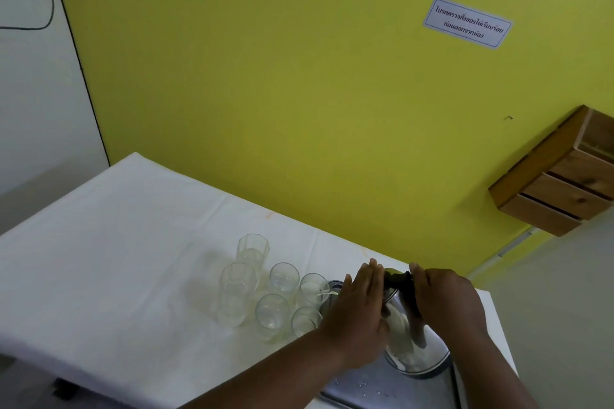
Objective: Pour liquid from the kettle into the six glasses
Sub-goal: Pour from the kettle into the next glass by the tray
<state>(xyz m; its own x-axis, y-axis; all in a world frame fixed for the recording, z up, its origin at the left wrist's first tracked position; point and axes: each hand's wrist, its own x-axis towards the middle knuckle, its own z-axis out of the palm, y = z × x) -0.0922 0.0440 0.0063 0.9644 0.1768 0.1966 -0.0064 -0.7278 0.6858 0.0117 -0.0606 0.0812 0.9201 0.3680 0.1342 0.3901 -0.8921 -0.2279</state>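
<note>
Right hand [445,299]: fingers curled closed around the dark handle [400,279] at the top of the kettle [408,345] — a full grip, thumb toward the lid end. Left hand [360,305]: fingers extended and held together, laid flat against the kettle's upper side near the lid; the palm presses on the body, and the hand is not wrapped round anything. The fingertips [372,264] reach past the top edge of the kettle.

Kettle: shiny metal body, tipped over toward the left, base lifted and facing the camera. Its spout end is hidden behind the left hand, so the spout itself cannot be made out. A thin pale streak [327,292] shows at the rim of the nearest back glass; whether it is poured liquid cannot be confirmed.

Beneath the kettle lies a metal tray [382,388], at the right end of the table, with a few drops on its surface.

Glasses: six clear glasses [275,292] stand upright in a tight cluster just left of the tray, on the white tablecloth [116,242]. A tall faceted one stands at the back, another tall one at the left front, and four shorter round ones are nearer the kettle. Fill levels are hard to read — the back tall glass appears to hold some liquid.

Behind the table is a yellow wall [299,76] bearing a small printed notice [468,22], and a wooden rack [561,176] is fixed at the right.
</note>
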